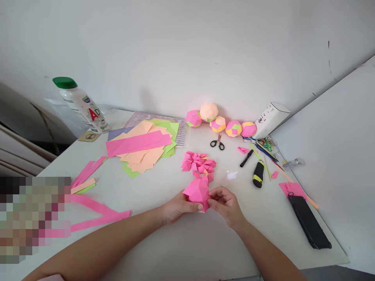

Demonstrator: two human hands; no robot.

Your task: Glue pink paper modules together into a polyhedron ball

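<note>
Near the middle of the white table, a pink folded-paper ball [198, 192] is held up between both hands. My left hand [178, 207] wraps its left and lower side, the thumb lying across the front. The fingertips of my right hand [226, 205] pinch the ball's right edge. Just beyond it lies a pile of small folded pink paper pieces [198, 163], with a bit of orange among them. A smear of white stuff [232, 175] is on the table to the right of the pile.
Finished paper balls [233, 128] line the wall, with scissors [217, 143] before them. Paper sheets [140, 146] and a bottle [83, 107] are at left. At right lie a black pen [246, 158], a cutter [258, 174] and a black case [309, 222]. Pink strips [99, 210] lie front left.
</note>
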